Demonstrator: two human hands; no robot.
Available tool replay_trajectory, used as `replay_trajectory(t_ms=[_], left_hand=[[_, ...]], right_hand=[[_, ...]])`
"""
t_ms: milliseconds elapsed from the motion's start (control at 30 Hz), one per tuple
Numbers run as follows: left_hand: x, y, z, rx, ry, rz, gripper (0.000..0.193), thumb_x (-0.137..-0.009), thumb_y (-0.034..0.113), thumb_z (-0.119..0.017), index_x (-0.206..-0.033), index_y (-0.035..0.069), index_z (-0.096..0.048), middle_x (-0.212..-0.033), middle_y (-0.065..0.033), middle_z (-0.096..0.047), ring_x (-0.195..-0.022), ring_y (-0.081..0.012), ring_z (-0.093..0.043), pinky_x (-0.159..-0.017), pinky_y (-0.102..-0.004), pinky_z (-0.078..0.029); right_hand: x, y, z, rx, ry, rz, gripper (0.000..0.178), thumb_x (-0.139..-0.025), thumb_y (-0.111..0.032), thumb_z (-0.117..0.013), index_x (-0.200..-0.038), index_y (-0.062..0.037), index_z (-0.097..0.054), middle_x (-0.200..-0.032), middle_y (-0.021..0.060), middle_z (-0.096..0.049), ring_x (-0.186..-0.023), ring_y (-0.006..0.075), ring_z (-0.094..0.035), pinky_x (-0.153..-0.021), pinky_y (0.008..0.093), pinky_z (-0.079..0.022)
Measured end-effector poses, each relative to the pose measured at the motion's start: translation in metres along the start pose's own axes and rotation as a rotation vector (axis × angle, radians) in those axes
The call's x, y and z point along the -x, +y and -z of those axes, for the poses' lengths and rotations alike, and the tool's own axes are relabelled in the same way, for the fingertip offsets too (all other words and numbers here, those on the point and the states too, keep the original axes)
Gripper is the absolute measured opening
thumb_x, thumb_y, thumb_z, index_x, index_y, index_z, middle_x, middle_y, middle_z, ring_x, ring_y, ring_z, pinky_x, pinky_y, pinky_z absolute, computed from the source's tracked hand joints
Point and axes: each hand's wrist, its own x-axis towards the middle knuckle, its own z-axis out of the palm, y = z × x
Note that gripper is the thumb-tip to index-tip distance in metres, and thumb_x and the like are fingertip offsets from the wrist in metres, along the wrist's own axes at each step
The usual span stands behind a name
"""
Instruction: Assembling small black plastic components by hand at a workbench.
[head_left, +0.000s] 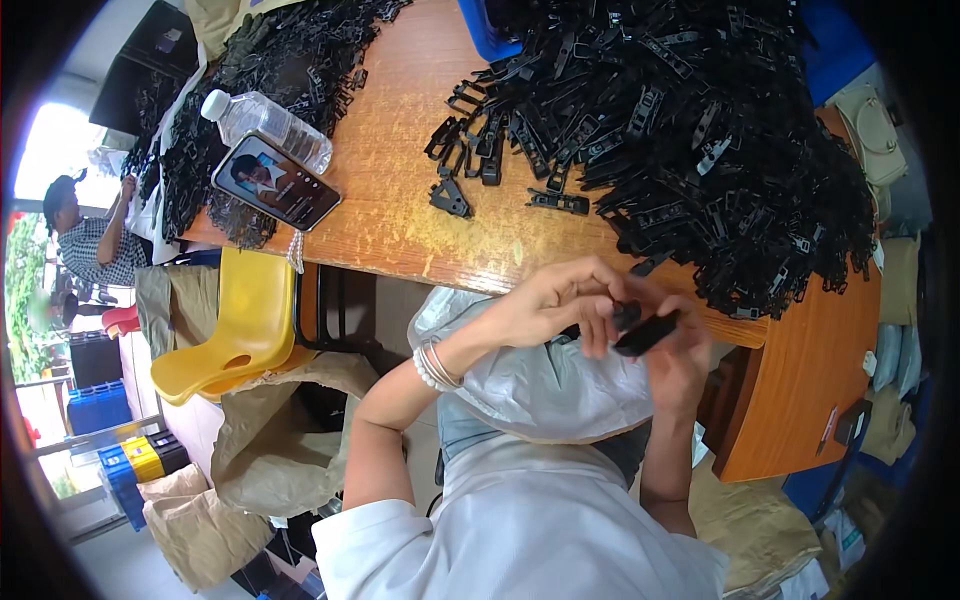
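My left hand (562, 300), with bracelets on its wrist, pinches a small dark plastic piece (626, 316) over my lap. Close beside it, my right hand (682, 362) grips a flat black plastic part (648, 334); its fingers are slightly blurred. Whether the two pieces touch, I cannot tell. Under both hands a white plastic bag (560, 390) is spread across my lap. Just beyond them a large heap of black plastic clip-like parts (690, 130) covers the right of the wooden table (400, 120). Several loose parts, including a bent black one (450, 198), lie at the heap's left edge.
A phone (277, 182) leans by a clear bottle (268, 128) at the table's left, near another black heap (290, 60). Left of me stand a yellow chair (245, 310) and an open brown paper sack (290, 440). Another person (95, 235) is at far left.
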Motion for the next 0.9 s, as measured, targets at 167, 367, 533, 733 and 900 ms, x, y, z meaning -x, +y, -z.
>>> replay_trajectory(t_ms=[167,367,533,733,900], left_hand=[[0.012,0.001,-0.002,-0.026,0.231,0.174,0.011,-0.089,0.008,-0.049,-0.094,0.0,-0.053,-0.077,-0.0042,-0.059,-0.069,-0.0098,-0.058,-0.063,-0.0199,-0.046],[0.017,-0.003,-0.004,0.032,0.362,0.21,0.022,-0.085,0.01,-0.057,-0.103,-0.002,-0.056,-0.084,-0.0057,-0.062,-0.072,-0.0074,-0.056,-0.067,-0.0204,-0.045],[0.018,0.011,-0.013,-0.544,0.37,0.277,0.033,-0.083,0.011,-0.058,-0.111,-0.006,-0.054,-0.09,-0.008,-0.063,-0.082,-0.0086,-0.056,-0.074,-0.0223,-0.044],[0.03,0.008,-0.031,-0.734,0.237,0.081,0.042,-0.079,0.009,-0.062,-0.117,-0.004,-0.047,-0.09,-0.0143,-0.061,-0.078,-0.0168,-0.059,-0.069,-0.0268,-0.047],[0.032,0.009,-0.032,-0.852,0.227,0.085,0.042,-0.078,0.006,-0.062,-0.116,-0.003,-0.047,-0.09,-0.0194,-0.059,-0.074,-0.0283,-0.061,-0.064,-0.0314,-0.049]], right_hand=[[0.007,0.007,-0.006,0.375,0.016,-0.011,0.021,-0.084,-0.015,-0.057,-0.096,0.0014,-0.052,-0.105,0.022,-0.057,-0.082,0.018,-0.059,-0.068,0.028,-0.047],[0.014,0.0,-0.01,0.532,0.003,-0.039,0.017,-0.084,-0.007,-0.054,-0.096,0.0049,-0.054,-0.096,0.0163,-0.061,-0.075,0.0154,-0.059,-0.065,0.0254,-0.048],[0.017,0.004,-0.017,0.754,0.049,-0.014,0.017,-0.081,0.001,-0.054,-0.097,0.0067,-0.055,-0.09,0.0133,-0.06,-0.072,0.0142,-0.059,-0.065,0.0245,-0.049],[0.024,0.014,-0.013,0.908,0.054,0.135,0.025,-0.078,0.002,-0.058,-0.102,0.0062,-0.054,-0.096,0.0127,-0.059,-0.084,0.016,-0.057,-0.072,0.0263,-0.047],[0.01,0.003,-0.012,1.027,-0.007,0.212,0.033,-0.071,0.002,-0.061,-0.103,0.0035,-0.055,-0.103,0.012,-0.054,-0.086,0.0168,-0.053,-0.074,0.0271,-0.044]])
